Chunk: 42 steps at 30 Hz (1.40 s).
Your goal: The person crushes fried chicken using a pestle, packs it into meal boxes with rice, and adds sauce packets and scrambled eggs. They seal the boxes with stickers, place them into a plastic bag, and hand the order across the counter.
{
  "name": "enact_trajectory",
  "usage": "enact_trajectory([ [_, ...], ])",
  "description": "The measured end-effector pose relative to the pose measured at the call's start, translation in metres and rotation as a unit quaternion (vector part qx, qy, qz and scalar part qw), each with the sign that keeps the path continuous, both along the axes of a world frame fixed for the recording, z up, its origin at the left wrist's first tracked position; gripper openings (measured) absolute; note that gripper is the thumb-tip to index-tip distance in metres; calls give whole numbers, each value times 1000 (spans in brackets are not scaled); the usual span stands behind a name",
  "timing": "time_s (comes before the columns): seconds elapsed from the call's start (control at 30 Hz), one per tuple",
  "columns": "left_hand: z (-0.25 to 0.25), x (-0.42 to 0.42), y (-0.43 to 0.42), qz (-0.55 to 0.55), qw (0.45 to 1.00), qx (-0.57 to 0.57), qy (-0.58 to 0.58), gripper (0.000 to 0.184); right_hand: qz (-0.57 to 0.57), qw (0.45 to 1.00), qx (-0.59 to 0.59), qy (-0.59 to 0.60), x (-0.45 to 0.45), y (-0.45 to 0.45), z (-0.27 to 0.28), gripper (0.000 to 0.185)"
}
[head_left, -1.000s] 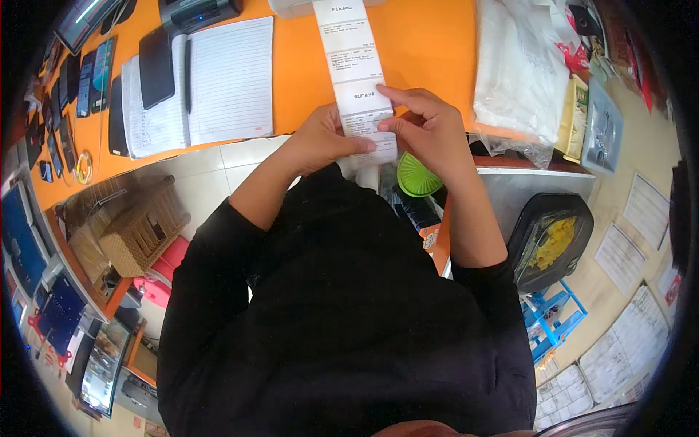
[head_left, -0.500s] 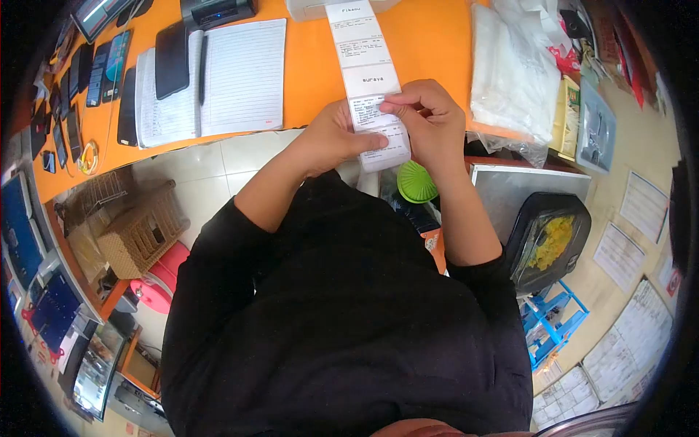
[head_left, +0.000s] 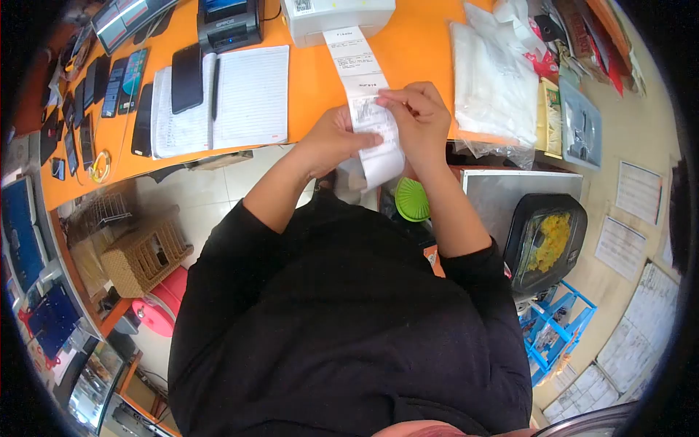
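Note:
A long strip of printed labels [head_left: 360, 64] runs from the white label printer [head_left: 339, 20] at the table's back edge down towards me. My left hand [head_left: 336, 137] grips the strip's left side, thumb across the print. On the other side, my right hand [head_left: 419, 116] pinches the strip's right edge between thumb and forefinger, a little higher up. The strip's lower end hangs below both hands, curving over past the table's front edge. Its small print is too blurred to read.
Left on the orange table lie an open notebook [head_left: 251, 98], a phone [head_left: 187, 79] and several more phones. An EPSON printer [head_left: 230, 29] stands behind. Plastic bags [head_left: 489, 84] lie at right. Below are a green ribbed item [head_left: 413, 199] and a wicker basket [head_left: 145, 255].
The view has tilted up, showing more of the label printer. More of the strip now hangs below my hands, and both hands still grip it.

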<state>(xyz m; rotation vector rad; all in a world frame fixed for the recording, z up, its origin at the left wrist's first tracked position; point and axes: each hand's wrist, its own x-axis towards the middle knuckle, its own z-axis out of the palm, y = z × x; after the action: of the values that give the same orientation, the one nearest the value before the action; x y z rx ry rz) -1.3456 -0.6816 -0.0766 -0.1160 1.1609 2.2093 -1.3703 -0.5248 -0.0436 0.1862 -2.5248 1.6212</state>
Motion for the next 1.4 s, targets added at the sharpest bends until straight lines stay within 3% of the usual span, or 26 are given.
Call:
enact_trajectory([
  [0.17,9,11,-1,3,1000,29,-1,49,42,998,9,-36,17,15,23,11],
  [0.27,14,15,-3,-21,999,-13,34,52,-38,979,-183,-82,26,20,42,21],
  [0.37,17,17,-3,-30,999,-18,34,56,22,997,-36,-57,19,23,46,25],
  [0.5,26,12,-1,6,999,22,37,57,101,992,56,-42,-5,24,13,34],
  [0.53,22,11,-1,7,999,18,34,57,104,990,2,-95,-9,21,6,33],
  [0.73,13,6,-4,-6,999,4,40,56,65,997,-44,-19,-10,15,-1,18],
  [0.93,26,15,-5,-21,999,8,36,52,47,996,-16,78,15,15,6,16],
  [1.03,28,17,-9,-38,998,-23,41,52,36,979,-192,53,32,21,18,31],
  [1.13,27,22,-9,-53,997,-30,42,50,24,990,-140,1,34,21,42,51],
  [1.23,36,25,-8,-57,997,-37,32,51,105,992,29,64,37,25,25,62],
  [1.4,28,25,-3,-64,995,-72,28,54,37,983,-139,-118,45,17,16,71],
])
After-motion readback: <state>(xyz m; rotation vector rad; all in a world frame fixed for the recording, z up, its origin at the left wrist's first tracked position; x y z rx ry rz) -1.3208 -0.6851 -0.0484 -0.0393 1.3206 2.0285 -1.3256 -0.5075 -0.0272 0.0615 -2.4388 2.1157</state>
